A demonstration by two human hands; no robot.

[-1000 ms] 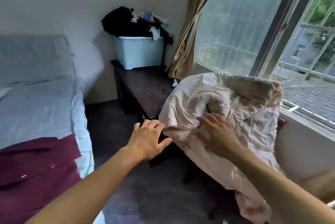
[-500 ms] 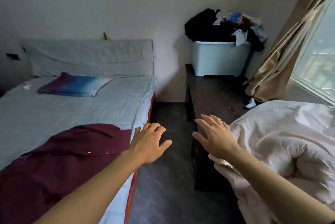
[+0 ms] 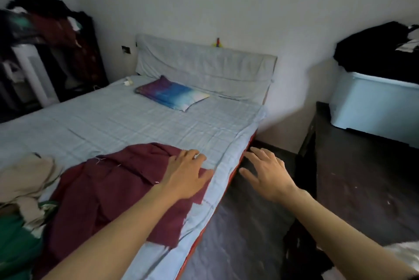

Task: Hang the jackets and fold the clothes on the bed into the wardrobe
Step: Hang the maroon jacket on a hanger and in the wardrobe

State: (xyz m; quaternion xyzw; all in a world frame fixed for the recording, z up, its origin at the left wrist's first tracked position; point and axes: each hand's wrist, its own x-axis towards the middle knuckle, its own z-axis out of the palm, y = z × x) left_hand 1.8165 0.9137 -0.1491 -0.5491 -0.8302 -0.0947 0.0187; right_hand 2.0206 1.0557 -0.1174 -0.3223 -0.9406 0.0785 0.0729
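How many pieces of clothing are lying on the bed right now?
3: a maroon garment near the edge of the bed, a beige garment left of it, and a green garment at lower left. More may lie out of frame.

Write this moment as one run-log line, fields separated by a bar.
left hand: open, over maroon garment on bed | right hand: open, empty, beside bed | folding: not started

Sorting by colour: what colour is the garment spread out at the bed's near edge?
Plain dark maroon. The garment shows best in the head view.
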